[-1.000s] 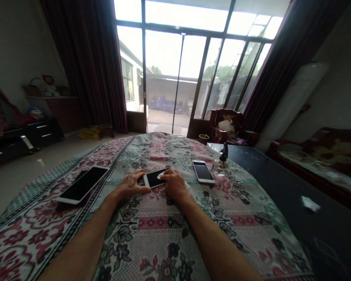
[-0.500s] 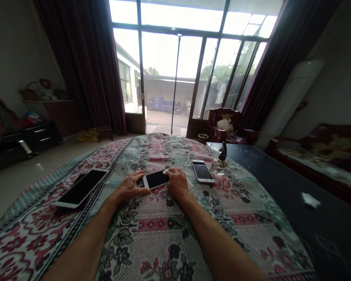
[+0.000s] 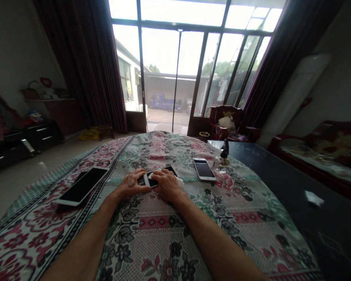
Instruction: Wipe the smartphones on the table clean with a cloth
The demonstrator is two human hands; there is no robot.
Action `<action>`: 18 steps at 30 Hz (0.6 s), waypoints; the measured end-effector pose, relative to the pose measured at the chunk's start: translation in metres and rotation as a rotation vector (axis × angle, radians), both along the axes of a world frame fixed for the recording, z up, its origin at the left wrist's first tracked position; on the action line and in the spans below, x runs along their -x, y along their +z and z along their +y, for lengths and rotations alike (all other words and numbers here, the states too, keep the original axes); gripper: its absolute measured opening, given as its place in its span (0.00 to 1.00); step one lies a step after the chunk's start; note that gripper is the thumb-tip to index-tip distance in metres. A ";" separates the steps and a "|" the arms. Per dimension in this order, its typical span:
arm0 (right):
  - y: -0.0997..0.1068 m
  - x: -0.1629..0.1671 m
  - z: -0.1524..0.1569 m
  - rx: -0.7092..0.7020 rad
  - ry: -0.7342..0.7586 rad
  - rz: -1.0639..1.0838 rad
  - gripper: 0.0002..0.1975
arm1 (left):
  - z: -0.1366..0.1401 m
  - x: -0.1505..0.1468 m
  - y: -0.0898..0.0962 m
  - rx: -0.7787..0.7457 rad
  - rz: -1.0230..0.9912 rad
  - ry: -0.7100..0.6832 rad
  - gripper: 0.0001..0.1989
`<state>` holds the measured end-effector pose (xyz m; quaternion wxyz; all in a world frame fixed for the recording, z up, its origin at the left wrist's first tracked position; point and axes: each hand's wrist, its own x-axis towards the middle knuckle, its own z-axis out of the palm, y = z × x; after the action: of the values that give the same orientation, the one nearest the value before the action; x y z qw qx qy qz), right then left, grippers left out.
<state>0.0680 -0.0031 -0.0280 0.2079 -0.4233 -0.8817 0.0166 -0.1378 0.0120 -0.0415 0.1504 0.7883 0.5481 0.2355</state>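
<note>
A white-framed smartphone (image 3: 172, 170) with a dark screen lies on the patterned tablecloth in front of me. My left hand (image 3: 131, 184) grips its left end, thumb at the near corner and fingers at the far one. Across the middle of the screen rests my right hand (image 3: 167, 185), its fingers pressing a white tissue (image 3: 180, 182) on the glass. Part of the tissue sticks out on the right side of that hand. The hand covers much of the phone.
To the right lies another white phone (image 3: 204, 170), near a small dark figurine (image 3: 224, 150) on a clear base. A larger white tablet-like device (image 3: 83, 186) rests on something dark at left. Crumpled white paper (image 3: 314, 198) sits on the dark table (image 3: 283, 183).
My right hand has slid left along the phone with the tissue, from the right end to the middle of the screen. My left hand keeps its grip.
</note>
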 end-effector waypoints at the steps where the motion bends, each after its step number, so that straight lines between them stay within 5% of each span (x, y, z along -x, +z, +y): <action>1: 0.000 -0.001 0.002 -0.001 -0.031 0.005 0.17 | 0.000 0.000 0.000 -0.003 0.004 -0.005 0.33; 12: -0.002 -0.019 0.016 0.005 -0.463 0.227 0.19 | 0.003 0.003 -0.004 -0.015 0.010 -0.013 0.36; 18: 0.001 -0.018 0.018 0.021 -0.430 0.194 0.16 | 0.003 0.002 -0.003 -0.009 0.006 -0.017 0.35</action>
<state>0.0857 0.0151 -0.0274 0.2861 -0.5998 -0.7470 0.0220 -0.1402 0.0151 -0.0450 0.1472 0.7942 0.5410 0.2341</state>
